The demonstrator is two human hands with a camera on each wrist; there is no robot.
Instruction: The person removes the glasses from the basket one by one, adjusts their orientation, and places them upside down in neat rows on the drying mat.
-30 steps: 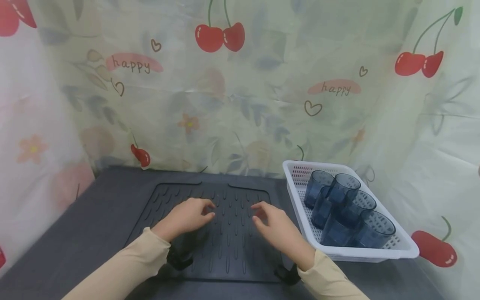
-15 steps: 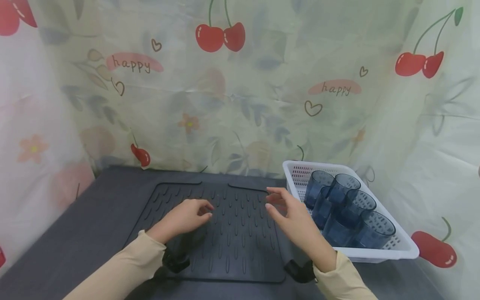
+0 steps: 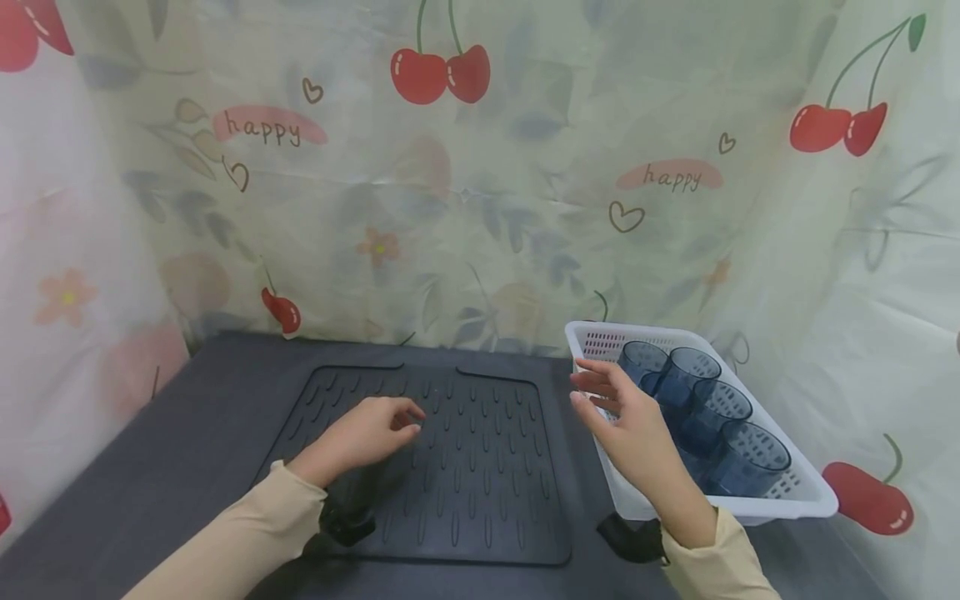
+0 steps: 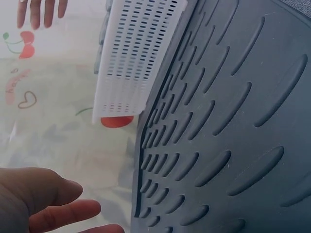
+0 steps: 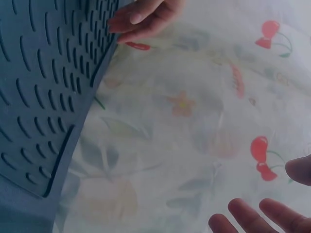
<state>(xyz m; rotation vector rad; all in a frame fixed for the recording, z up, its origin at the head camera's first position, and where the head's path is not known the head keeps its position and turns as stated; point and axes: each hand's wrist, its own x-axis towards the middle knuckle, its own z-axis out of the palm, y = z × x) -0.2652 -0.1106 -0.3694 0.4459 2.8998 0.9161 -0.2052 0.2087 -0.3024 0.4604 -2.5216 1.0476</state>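
Note:
Several blue see-through drinking glasses (image 3: 750,458) stand in a white perforated basket (image 3: 806,498) on the right of the table. My right hand (image 3: 633,425) hovers over the basket's left rim, fingers relaxed and parted, holding nothing; it hides part of the nearer glasses in the head view. Over the dark ribbed mat (image 3: 480,517), my left hand (image 3: 367,435) hangs with loosely bent fingers and nothing in them. In the left wrist view its thumb and fingers (image 4: 68,213) are apart. The right hand's fingers (image 5: 250,216) also show parted in the right wrist view.
A dark cloth covers the table (image 3: 180,450), with the mat lying flat in the middle. Behind and at both sides hangs a curtain (image 3: 480,225) printed with cherries. A black strap (image 3: 630,537) is on the right wrist and another (image 3: 348,512) on the left.
My right hand has moved right, from above the mat to the basket's left rim. The left hand has drifted slightly left. The glasses and basket have stayed put.

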